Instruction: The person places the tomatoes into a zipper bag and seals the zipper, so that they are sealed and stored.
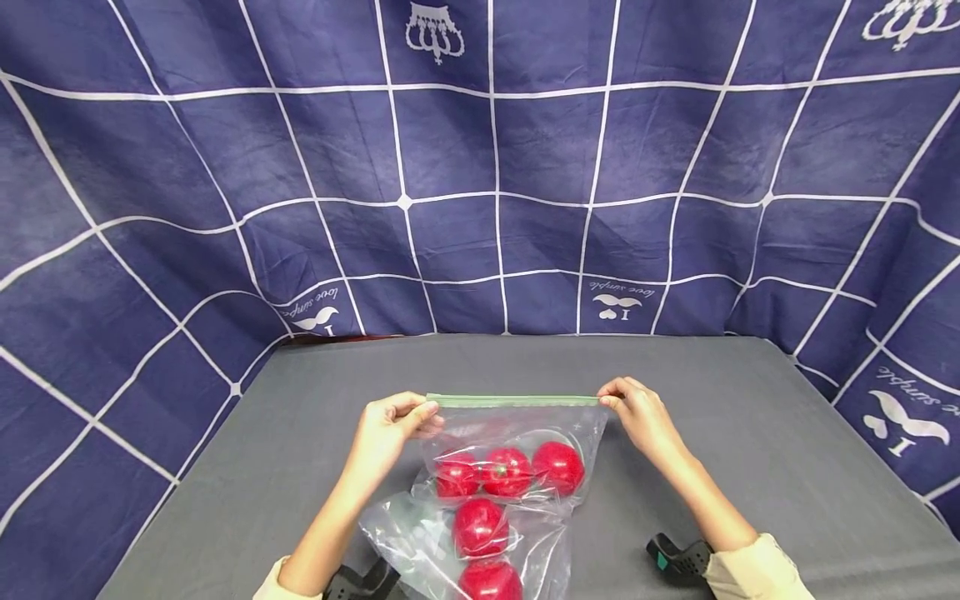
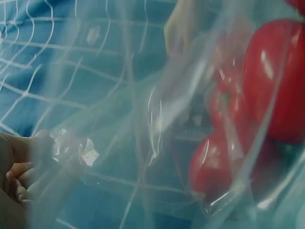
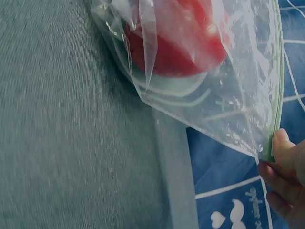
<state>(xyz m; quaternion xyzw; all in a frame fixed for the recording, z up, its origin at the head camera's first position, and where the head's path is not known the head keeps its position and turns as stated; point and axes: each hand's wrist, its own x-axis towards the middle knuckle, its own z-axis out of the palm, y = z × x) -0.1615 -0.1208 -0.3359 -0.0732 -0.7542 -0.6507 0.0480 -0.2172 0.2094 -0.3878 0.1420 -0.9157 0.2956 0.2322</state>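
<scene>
A clear zip bag (image 1: 517,401) with a green strip along its top edge is stretched between the two hands. The left hand (image 1: 392,427) pinches the strip's left end; the right hand (image 1: 640,415) pinches its right end between thumb and fingers. Three red tomatoes (image 1: 557,468) show through the plastic below the strip. Nearer the body, two more tomatoes (image 1: 481,527) lie under crumpled clear plastic (image 1: 405,533); whether this is a second bag cannot be told. In the right wrist view, the right thumb and fingers grip the corner of the green strip (image 3: 277,86).
A grey tabletop (image 1: 315,375) lies under the bag and hands. Behind and at both sides hangs a blue curtain (image 1: 540,150) with white grid lines. Black straps with devices (image 1: 678,557) are worn near both wrists.
</scene>
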